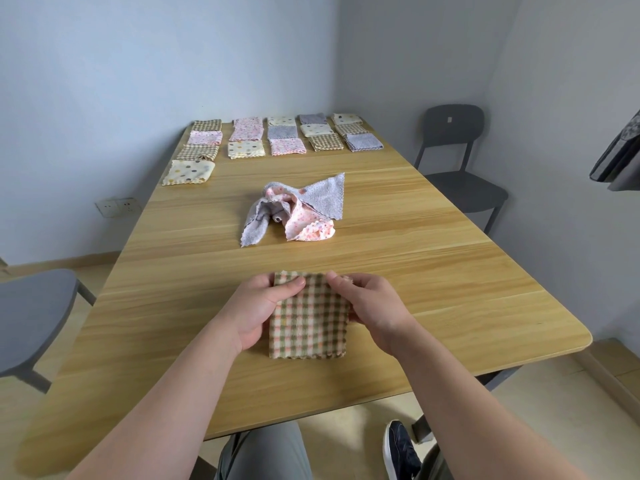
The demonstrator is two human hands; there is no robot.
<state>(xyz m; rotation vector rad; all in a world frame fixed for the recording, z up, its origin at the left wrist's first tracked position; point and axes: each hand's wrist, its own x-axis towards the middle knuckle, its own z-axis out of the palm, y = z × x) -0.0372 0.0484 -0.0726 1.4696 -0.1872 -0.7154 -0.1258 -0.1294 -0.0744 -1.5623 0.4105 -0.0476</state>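
Now, L grip [258, 306] & R grip [374, 306] pinching checked cloth [308, 327] at far edge, open table [450, 289] both sides.

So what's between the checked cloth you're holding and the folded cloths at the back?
Between the checked cloth and folded cloths lies a crumpled heap of grey and pink cloths, in the head view.

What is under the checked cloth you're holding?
Only the wooden table shows around the checked cloth. The left hand and right hand grip its sides. Anything beneath its middle is covered.
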